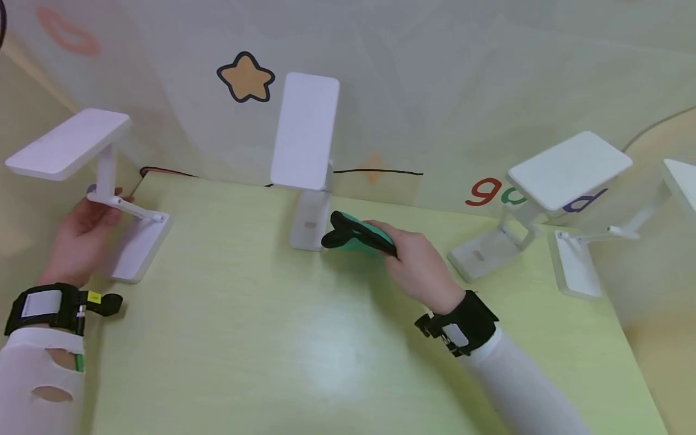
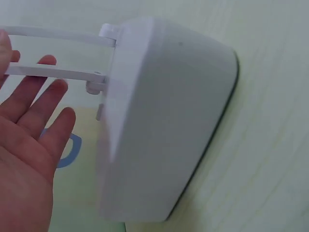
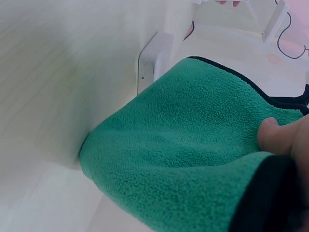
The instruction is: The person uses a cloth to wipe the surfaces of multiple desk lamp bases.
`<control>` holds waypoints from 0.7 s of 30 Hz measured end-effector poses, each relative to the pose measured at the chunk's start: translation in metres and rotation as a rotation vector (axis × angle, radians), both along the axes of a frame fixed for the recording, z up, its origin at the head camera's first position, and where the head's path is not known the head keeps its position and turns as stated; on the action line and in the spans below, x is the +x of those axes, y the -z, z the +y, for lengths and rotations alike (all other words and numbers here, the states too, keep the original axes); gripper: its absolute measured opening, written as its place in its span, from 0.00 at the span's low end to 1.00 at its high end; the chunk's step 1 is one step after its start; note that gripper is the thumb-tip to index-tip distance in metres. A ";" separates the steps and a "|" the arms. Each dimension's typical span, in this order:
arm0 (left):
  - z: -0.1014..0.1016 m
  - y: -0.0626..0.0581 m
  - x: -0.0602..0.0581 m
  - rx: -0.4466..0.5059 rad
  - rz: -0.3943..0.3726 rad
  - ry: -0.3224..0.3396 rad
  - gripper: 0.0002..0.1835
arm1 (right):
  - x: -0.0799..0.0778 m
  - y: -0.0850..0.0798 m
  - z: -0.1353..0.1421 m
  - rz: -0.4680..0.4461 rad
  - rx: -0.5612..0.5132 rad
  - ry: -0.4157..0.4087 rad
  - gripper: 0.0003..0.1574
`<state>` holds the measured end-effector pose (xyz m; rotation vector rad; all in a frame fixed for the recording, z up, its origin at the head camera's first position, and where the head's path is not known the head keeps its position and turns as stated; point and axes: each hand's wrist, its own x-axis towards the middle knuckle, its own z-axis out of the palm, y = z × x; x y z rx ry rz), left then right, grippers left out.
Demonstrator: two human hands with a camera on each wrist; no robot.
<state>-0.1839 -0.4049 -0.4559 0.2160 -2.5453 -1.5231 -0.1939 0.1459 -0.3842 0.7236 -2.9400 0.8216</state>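
My left hand (image 1: 81,235) holds the lower arm of a white desk lamp (image 1: 67,145) at the left end of the table. In the left wrist view its fingers (image 2: 46,104) lie behind the thin arm bars, with the thumb on the near side; the lamp base (image 2: 169,116) is beside them. My right hand (image 1: 421,266) grips a folded green cloth with black edging (image 3: 183,130) near the middle of the table. The cloth hangs from the thumb and fingers, its lower end close to the tabletop. Just beyond it stands another white desk lamp (image 1: 306,133).
Two more white desk lamps, one (image 1: 571,169) at the right and one (image 1: 579,266) at the far right edge, stand on the pale green table (image 1: 244,338). A wall covering with a star (image 1: 246,77) and coloured letters rises behind the table.
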 end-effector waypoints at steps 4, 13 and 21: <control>-0.003 0.003 -0.004 0.070 0.049 -0.005 0.25 | 0.000 -0.003 0.004 -0.023 -0.050 0.000 0.26; 0.016 0.004 -0.001 -0.097 0.125 -0.039 0.19 | 0.002 -0.017 0.014 -0.010 -0.070 0.035 0.13; 0.058 -0.002 -0.003 -0.147 0.204 -0.002 0.17 | 0.007 -0.028 0.015 0.031 -0.089 0.021 0.17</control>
